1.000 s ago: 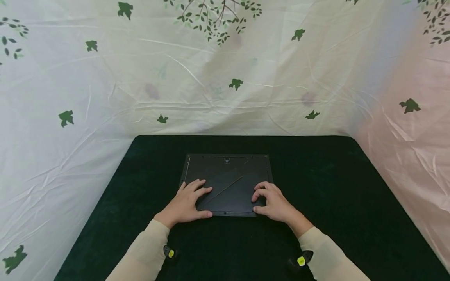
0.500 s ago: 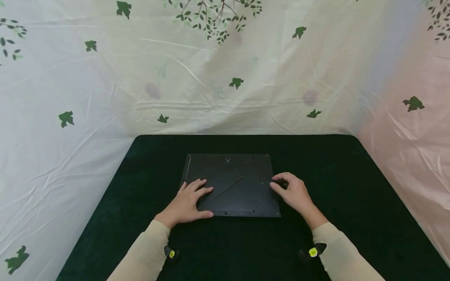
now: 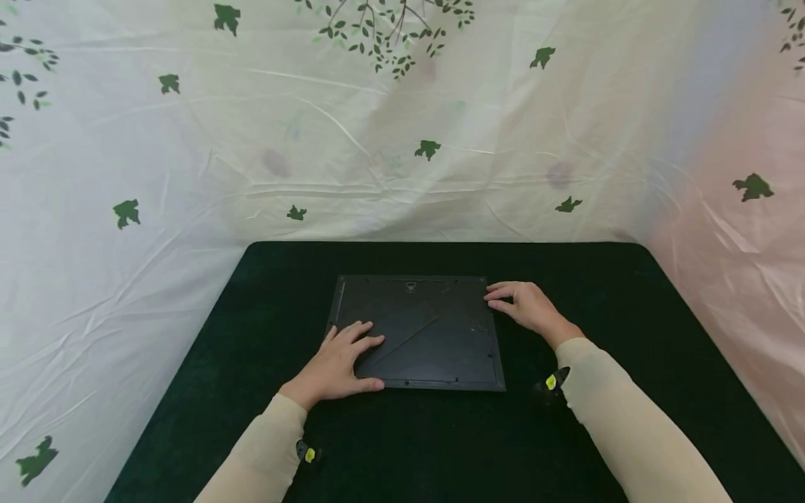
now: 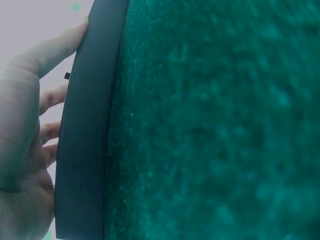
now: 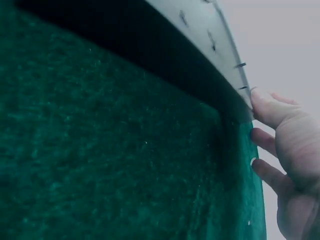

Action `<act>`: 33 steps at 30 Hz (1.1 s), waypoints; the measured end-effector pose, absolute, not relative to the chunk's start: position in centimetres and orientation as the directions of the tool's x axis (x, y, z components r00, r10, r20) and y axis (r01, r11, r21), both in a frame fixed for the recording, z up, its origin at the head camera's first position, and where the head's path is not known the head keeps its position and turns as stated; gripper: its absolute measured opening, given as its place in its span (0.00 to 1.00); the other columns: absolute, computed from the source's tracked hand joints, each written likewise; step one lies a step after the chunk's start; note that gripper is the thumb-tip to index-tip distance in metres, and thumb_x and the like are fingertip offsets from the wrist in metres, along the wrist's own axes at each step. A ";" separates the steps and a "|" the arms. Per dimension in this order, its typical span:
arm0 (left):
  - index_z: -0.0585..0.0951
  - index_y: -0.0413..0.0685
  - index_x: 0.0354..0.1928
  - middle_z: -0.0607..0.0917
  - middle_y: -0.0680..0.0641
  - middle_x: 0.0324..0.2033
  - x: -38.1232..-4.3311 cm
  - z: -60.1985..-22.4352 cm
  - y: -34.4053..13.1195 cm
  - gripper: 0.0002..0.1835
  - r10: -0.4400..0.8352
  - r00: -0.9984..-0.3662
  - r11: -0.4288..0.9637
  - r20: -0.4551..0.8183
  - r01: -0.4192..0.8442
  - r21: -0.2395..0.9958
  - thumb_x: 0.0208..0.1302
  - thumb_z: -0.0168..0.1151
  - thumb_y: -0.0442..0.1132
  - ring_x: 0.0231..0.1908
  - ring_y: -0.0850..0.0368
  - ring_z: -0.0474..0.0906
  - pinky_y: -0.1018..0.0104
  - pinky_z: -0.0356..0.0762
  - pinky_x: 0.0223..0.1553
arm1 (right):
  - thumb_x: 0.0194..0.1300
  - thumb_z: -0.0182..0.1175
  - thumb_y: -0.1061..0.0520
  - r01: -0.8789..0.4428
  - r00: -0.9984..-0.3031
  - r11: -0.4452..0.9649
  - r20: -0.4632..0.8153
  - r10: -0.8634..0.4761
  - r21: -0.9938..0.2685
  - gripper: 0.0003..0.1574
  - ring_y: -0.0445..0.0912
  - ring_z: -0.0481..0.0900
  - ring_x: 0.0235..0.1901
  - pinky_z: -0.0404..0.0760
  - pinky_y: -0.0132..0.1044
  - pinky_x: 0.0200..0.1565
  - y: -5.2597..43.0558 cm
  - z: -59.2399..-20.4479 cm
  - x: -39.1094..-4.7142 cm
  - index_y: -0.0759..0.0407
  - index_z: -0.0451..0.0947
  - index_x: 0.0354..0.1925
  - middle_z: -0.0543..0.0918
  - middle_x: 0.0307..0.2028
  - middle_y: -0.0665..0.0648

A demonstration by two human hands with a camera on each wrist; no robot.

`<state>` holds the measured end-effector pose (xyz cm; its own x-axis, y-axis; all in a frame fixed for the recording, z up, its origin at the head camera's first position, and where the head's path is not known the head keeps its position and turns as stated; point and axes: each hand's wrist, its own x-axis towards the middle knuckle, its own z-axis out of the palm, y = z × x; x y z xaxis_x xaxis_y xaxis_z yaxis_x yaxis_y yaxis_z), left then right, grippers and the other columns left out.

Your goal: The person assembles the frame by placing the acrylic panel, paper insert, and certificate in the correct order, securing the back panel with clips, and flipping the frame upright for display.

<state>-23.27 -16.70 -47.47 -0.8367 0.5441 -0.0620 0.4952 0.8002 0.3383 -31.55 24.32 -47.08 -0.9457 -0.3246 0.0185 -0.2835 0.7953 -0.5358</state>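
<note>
A black picture frame (image 3: 434, 349) lies face down on the dark green tabletop, its backing board up. A small hanger (image 3: 411, 286) sits near its far edge, and a thin diagonal line crosses the board. My left hand (image 3: 336, 363) rests spread over the near left part, thumb along the near edge. In the left wrist view the frame's side (image 4: 87, 120) stands beside that thumb. My right hand (image 3: 527, 305) is at the right side near the far corner, fingertips right at the edge. Small metal tabs (image 5: 241, 65) stick up along the rim in the right wrist view.
Dark green cloth covers the table (image 3: 402, 447) around the frame. A pale curtain (image 3: 352, 161) with green leaf and bird prints hangs behind the table and along both sides. Each sleeve's wrist carries a small dark camera (image 3: 553, 383).
My right hand has left the near right part of the frame and moved along the right edge toward the far corner. The left hand keeps its place.
</note>
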 end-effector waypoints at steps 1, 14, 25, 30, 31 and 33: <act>0.66 0.66 0.70 0.57 0.50 0.73 -23.3 -47.5 -16.7 0.46 0.545 -0.836 0.799 -0.059 0.497 0.338 0.50 0.57 0.76 0.73 0.50 0.47 0.37 0.40 0.68 | 0.67 0.61 0.52 -0.285 -0.944 0.798 0.013 -0.328 -0.530 0.14 0.54 0.70 0.62 0.68 0.56 0.60 24.3 -47.2 -31.8 0.49 0.85 0.49 0.78 0.58 0.54; 0.66 0.65 0.70 0.57 0.50 0.73 -23.2 -47.5 -16.8 0.46 0.546 -0.837 0.799 -0.050 0.502 0.331 0.50 0.57 0.76 0.73 0.49 0.47 0.36 0.40 0.67 | 0.65 0.62 0.49 -0.299 -0.940 0.796 0.021 -0.339 -0.525 0.12 0.54 0.71 0.58 0.70 0.57 0.57 23.7 -47.5 -32.0 0.47 0.87 0.45 0.77 0.55 0.53; 0.66 0.66 0.70 0.57 0.51 0.73 -23.2 -47.5 -16.9 0.47 0.543 -0.837 0.804 -0.065 0.497 0.325 0.49 0.56 0.77 0.73 0.49 0.47 0.37 0.40 0.68 | 0.64 0.64 0.50 -0.308 -0.932 0.794 -0.003 -0.364 -0.524 0.10 0.57 0.64 0.64 0.62 0.60 0.62 23.9 -47.3 -32.4 0.45 0.87 0.42 0.74 0.62 0.54; 0.66 0.66 0.70 0.57 0.51 0.73 -23.2 -47.5 -16.9 0.46 0.545 -0.837 0.801 -0.058 0.498 0.332 0.50 0.57 0.77 0.73 0.50 0.47 0.37 0.40 0.68 | 0.62 0.66 0.49 -0.320 -0.931 0.810 0.004 -0.365 -0.492 0.09 0.55 0.65 0.63 0.63 0.59 0.62 23.8 -47.1 -32.7 0.46 0.88 0.40 0.76 0.60 0.54; 0.66 0.66 0.70 0.57 0.51 0.73 -23.2 -47.4 -16.9 0.46 0.544 -0.837 0.801 -0.058 0.497 0.334 0.50 0.57 0.77 0.73 0.50 0.47 0.37 0.39 0.68 | 0.62 0.66 0.49 -0.320 -0.931 0.815 0.003 -0.364 -0.483 0.08 0.55 0.65 0.63 0.63 0.59 0.62 23.8 -47.1 -32.8 0.46 0.88 0.40 0.76 0.59 0.54; 0.66 0.66 0.70 0.57 0.51 0.73 -23.2 -47.4 -16.9 0.46 0.542 -0.839 0.801 -0.058 0.494 0.338 0.50 0.57 0.76 0.73 0.50 0.47 0.37 0.39 0.68 | 0.61 0.67 0.49 -0.314 -0.934 0.823 -0.004 -0.358 -0.473 0.08 0.54 0.65 0.62 0.63 0.58 0.62 23.7 -47.0 -33.1 0.46 0.88 0.39 0.77 0.59 0.53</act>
<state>-23.19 -16.87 -47.39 -0.8386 0.5417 -0.0576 0.4942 0.8009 0.3381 -33.06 23.71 -46.97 -0.9337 -0.3580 -0.0041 -0.3136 0.8235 -0.4728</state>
